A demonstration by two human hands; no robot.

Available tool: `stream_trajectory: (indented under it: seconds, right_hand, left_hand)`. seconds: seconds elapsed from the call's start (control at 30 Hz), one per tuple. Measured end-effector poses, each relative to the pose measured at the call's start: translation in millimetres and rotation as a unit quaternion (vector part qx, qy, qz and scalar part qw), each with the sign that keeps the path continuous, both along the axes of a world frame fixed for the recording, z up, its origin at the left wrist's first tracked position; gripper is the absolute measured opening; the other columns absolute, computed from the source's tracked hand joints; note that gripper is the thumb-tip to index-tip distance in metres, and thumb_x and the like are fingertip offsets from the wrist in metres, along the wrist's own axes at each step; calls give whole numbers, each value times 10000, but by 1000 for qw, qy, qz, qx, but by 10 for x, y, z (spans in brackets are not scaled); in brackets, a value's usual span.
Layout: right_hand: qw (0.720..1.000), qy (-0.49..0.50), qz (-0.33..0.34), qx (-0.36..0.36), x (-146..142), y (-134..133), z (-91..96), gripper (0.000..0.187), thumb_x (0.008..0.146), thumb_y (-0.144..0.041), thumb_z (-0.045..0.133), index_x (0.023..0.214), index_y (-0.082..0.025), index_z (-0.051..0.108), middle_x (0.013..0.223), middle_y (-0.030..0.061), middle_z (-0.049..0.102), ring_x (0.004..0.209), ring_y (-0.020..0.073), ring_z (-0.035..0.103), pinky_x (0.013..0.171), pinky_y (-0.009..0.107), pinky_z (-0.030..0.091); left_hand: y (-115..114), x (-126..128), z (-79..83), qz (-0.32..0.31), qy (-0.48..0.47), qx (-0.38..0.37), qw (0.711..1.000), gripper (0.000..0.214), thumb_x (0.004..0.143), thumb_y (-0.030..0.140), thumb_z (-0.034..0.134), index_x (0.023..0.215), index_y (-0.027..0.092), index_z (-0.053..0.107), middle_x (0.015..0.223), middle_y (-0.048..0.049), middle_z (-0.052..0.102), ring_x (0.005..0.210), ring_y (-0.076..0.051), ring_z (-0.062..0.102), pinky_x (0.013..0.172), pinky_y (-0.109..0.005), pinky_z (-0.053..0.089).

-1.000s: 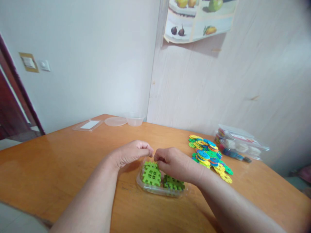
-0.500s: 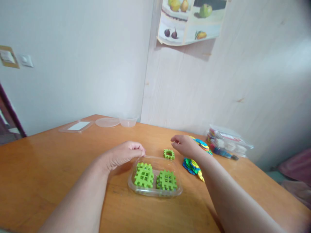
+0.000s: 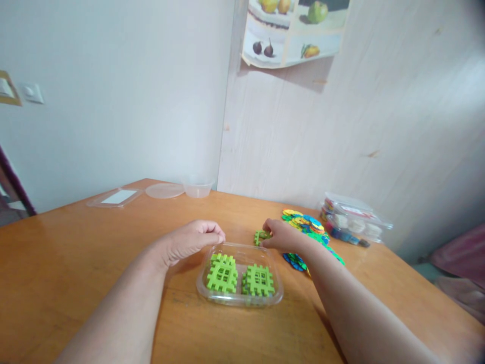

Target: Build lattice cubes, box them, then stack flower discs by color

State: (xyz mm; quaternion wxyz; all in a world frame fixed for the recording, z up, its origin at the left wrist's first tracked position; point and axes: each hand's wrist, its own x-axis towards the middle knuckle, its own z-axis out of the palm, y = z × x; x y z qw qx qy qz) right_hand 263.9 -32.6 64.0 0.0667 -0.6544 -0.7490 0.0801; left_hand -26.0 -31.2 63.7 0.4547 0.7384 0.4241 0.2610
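A clear plastic container point(image 3: 239, 297) sits on the table in front of me, with stacks of green notched square blocks in its two halves: a left stack point(image 3: 222, 274) and a right stack point(image 3: 258, 280). My left hand point(image 3: 199, 238) is closed at the container's far left corner, its fingertips at the rim. Just beyond the container lies one more green notched block point(image 3: 258, 236) with an opening in its middle. My right hand point(image 3: 282, 235) has its thumb and fingers around the right side of that block, which it partly covers.
Colourful notched discs point(image 3: 299, 220) lie piled right of and under my right forearm. Behind them stands a stack of clear packed boxes point(image 3: 352, 222). A clear tub point(image 3: 198, 188), a round lid point(image 3: 164, 190) and a rectangular lid point(image 3: 115, 197) rest along the table's back edge.
My right hand has come down and left from above the discs onto the loose green block. My left hand keeps its place at the container's rim.
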Motion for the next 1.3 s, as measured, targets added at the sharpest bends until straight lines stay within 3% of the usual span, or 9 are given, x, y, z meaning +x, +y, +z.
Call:
stream_trajectory:
  seconds: [0.17, 0.27, 0.4, 0.63, 0.87, 1.13, 1.3]
  right_hand:
    - [1000, 18, 4, 21, 14, 18, -29, 586, 687, -408, 781, 1179, -143, 602, 1112, 110, 674, 938, 225, 612, 723, 277, 404]
    - [999, 25, 15, 33, 11, 27, 2, 385, 746, -325, 730, 1073, -141, 644, 987, 77, 687, 838, 186, 598, 678, 263, 388]
    - [995, 83, 28, 43, -4, -38, 151, 127, 804, -241, 631, 887, -152, 666, 747, 5, 627, 679, 136, 535, 599, 244, 354]
    - [974, 194, 96, 65, -118, -284, 440, 150, 781, -312, 656, 824, -169, 655, 679, -31, 555, 624, 111, 487, 559, 227, 340]
    - [980, 119, 158, -22, -294, -484, 533, 123, 774, -300, 683, 831, -191, 689, 696, -29, 616, 617, 112, 513, 544, 227, 330]
    - [982, -3, 186, -40, -377, -573, 538, 98, 757, -298, 683, 769, -214, 733, 668, -17, 656, 601, 122, 530, 539, 246, 299]
    - [974, -10, 216, -73, -384, -608, 561, 129, 761, -233, 624, 761, -216, 752, 668, -14, 673, 587, 123, 547, 542, 242, 327]
  left_hand:
    - [-12, 1, 9, -1, -1, 8, 1000, 357, 772, 498, 649, 937, 185, 695, 950, -38, 697, 906, -222, 609, 833, -341, 440]
    - [-7, -1, 11, -3, 0, 5, 1000, 373, 770, 509, 653, 939, 179, 690, 946, -40, 693, 901, -221, 609, 821, -336, 437]
    - [-1, -2, 16, -9, -1, -3, 1000, 364, 775, 502, 650, 938, 178, 683, 932, -33, 690, 880, -209, 606, 810, -328, 433]
    - [15, -7, -7, -14, -6, 0, 1000, 357, 774, 489, 649, 940, 174, 671, 943, -33, 680, 899, -211, 593, 811, -326, 432]
    - [24, -1, -9, -17, -11, 7, 1000, 338, 775, 482, 650, 932, 183, 670, 951, -33, 686, 941, -221, 601, 846, -330, 432]
    - [3, -1, 12, -14, -15, 1, 1000, 379, 756, 508, 655, 947, 181, 660, 927, -29, 683, 893, -211, 600, 805, -321, 437]
    - [11, -4, 12, -18, -14, 3, 1000, 371, 767, 506, 659, 944, 179, 659, 943, -28, 683, 893, -204, 599, 817, -320, 436]
